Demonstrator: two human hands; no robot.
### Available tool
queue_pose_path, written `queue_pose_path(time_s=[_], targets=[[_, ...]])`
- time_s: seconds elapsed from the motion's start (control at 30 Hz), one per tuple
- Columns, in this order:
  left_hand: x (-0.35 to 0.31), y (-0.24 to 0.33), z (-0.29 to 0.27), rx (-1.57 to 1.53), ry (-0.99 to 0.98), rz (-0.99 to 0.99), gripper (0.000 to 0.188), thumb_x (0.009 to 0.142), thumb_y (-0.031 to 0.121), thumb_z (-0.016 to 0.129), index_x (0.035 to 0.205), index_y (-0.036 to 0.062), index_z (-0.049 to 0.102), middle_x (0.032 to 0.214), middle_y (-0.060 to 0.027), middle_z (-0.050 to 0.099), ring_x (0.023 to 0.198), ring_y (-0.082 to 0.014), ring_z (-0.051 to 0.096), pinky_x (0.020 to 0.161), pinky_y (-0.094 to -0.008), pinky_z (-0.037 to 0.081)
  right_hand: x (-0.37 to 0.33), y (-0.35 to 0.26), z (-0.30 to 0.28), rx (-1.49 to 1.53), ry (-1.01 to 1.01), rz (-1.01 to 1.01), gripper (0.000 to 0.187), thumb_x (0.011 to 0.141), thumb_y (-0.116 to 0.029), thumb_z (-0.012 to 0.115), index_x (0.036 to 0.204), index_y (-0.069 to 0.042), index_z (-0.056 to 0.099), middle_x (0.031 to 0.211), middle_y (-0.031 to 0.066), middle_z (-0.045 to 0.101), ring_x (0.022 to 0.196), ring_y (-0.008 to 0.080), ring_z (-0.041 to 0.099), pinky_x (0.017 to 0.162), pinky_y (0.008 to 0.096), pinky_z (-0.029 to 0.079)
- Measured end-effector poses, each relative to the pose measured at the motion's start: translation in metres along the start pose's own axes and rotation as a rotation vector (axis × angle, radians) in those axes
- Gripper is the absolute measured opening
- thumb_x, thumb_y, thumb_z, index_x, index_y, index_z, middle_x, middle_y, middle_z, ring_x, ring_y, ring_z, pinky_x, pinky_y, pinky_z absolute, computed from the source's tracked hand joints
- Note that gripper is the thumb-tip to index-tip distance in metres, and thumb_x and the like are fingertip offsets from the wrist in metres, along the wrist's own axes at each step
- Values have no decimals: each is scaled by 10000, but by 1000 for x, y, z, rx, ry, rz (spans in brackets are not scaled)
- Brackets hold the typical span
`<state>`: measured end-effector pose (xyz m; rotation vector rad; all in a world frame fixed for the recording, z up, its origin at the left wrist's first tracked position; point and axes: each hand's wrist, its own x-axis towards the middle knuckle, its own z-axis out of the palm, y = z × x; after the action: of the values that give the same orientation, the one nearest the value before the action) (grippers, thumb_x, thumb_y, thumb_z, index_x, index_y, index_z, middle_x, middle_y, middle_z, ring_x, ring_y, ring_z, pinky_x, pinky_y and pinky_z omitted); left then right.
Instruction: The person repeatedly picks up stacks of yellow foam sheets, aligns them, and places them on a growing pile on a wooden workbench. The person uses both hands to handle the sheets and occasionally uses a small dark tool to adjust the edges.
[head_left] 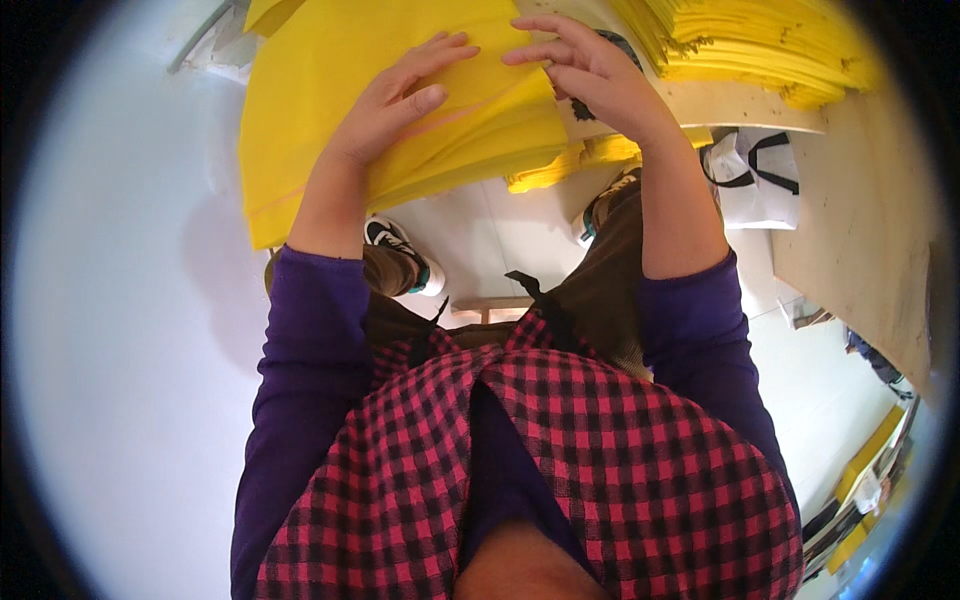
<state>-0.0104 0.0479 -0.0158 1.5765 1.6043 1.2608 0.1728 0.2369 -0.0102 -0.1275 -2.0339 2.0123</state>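
Note:
A large piece of yellow fabric (330,60) is spread in front of me and hangs down toward my knees, with a pinkish line running across its lower part. Over its middle is my left hand (400,98), fingers stretched out and thumb apart; whether it presses on the cloth I cannot tell. My right hand (595,80) hovers by the fabric's right edge with its fingers spread. Nothing shows in either hand. Just beyond the right wrist a dark object (622,45) is partly hidden, and its kind is unclear.
Stacked yellow fabric (770,45) lies on a wooden table (740,103) at the far right. More yellow fabric (600,152) hangs lower, beneath the right hand. A white bag (765,185) with black handles stands under the table, near a wooden panel (860,220).

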Motion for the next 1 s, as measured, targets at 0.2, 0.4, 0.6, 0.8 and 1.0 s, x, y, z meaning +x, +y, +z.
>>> queue_pose_path(time_s=[0.2,0.4,0.6,0.8,1.0], targets=[[0,-2,-1,17,10,18,642,876,509,515,1310,37,539,1441,-147,422,1407,-279,267,1149,-392,159,-6,0,-5,20,-56,20,499,845,-16,475,1342,-63,465,1151,58,636,768,62,487,717,186,422],[-3,-4,-3,58,25,1,613,903,486,492,1313,31,538,1443,-155,417,1402,-279,278,1148,-391,164,-3,1,0,-48,-40,6,550,780,127,431,1294,-46,521,1137,64,638,960,131,603,850,254,492],[-5,-7,-5,62,27,24,587,922,465,481,1308,27,541,1444,-153,416,1400,-275,281,1147,-385,173,-1,14,10,-118,2,-138,543,734,133,487,1224,-76,593,1075,39,657,920,123,609,797,240,492],[-5,-2,-3,81,19,25,519,940,414,486,1313,58,545,1446,-136,418,1401,-269,279,1143,-382,190,9,19,7,-741,98,-548,402,666,88,566,1001,-98,690,905,41,660,806,166,600,715,284,479],[-2,23,-1,199,69,-82,524,899,414,586,1329,117,538,1452,-126,411,1388,-260,304,1122,-395,261,8,19,12,-427,198,-174,163,824,-44,672,986,-55,677,789,-5,636,683,79,533,649,215,449]])
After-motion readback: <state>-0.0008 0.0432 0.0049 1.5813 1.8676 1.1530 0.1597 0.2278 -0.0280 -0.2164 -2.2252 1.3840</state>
